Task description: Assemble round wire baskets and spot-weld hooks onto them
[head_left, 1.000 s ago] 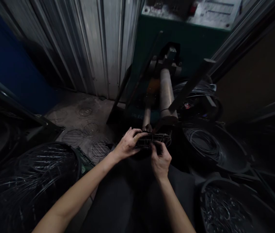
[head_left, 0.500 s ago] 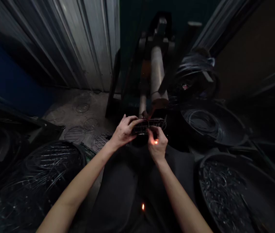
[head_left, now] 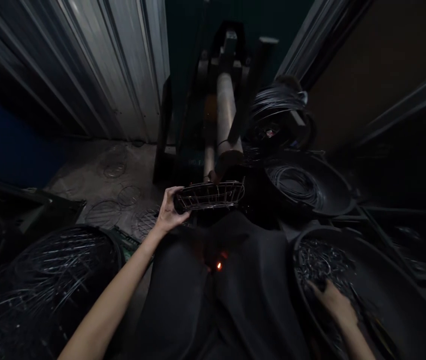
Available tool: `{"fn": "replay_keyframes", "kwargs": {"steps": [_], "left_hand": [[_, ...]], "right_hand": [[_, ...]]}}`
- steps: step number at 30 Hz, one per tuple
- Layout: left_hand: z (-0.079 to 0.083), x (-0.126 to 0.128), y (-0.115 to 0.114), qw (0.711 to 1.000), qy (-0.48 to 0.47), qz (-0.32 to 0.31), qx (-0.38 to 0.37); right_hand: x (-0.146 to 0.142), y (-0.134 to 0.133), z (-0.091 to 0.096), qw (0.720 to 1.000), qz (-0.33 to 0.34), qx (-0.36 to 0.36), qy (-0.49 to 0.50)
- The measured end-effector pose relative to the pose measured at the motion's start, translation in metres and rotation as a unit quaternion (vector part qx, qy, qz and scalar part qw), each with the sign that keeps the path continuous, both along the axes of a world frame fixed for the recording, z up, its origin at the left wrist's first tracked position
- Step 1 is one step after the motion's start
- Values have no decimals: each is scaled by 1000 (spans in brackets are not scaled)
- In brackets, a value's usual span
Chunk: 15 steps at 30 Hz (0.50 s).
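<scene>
My left hand is closed on the left end of a round wire basket, with the thumb below and the fingers over the rim. The basket is tilted on its side beneath the electrode tips of a welding machine. My right hand reaches into a wide dark basin, over a heap of small bent metal pieces. Its thumb and forefinger stand apart; the other fingers are hard to make out. A glowing spark shows over the dark cloth on my lap.
At left stands a tub full of wire pieces. Wire rings and grids lie on the floor. A coil of wire rests in another basin at right, below a wire bundle. A corrugated metal wall rises behind.
My right hand has left the basket and moved down right into the basin of metal pieces. My left hand still holds the basket, now at its left end. The view has shifted slightly.
</scene>
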State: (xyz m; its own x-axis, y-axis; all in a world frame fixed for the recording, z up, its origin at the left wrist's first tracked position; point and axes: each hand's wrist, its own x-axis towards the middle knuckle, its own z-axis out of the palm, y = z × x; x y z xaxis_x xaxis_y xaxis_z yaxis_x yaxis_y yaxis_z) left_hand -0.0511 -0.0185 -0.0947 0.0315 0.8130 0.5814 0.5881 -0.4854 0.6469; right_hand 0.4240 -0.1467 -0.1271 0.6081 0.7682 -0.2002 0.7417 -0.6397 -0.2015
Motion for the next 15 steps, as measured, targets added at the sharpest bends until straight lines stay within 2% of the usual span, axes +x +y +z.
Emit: {"fn": "replay_keyframes", "kwargs": {"steps": [2,4,10,12,15], "left_hand": [[6,5,-8,1000,-6,14,7],[14,10,-23,1000,4,21,1],[44,36,-73,989,75,-7,-129],[48,46,-78,978,111,-40,-173],[45,57,-78,956,169,-101,-216]], "right_hand": [[10,-11,-17,996,-5,-54,68],[8,-17,-22,994,3,-43,96],[3,-27,-10,999,-31,8,37],[5,-34,-9,998,-52,18,4],[7,-39,-5,996,-73,34,-37]]}}
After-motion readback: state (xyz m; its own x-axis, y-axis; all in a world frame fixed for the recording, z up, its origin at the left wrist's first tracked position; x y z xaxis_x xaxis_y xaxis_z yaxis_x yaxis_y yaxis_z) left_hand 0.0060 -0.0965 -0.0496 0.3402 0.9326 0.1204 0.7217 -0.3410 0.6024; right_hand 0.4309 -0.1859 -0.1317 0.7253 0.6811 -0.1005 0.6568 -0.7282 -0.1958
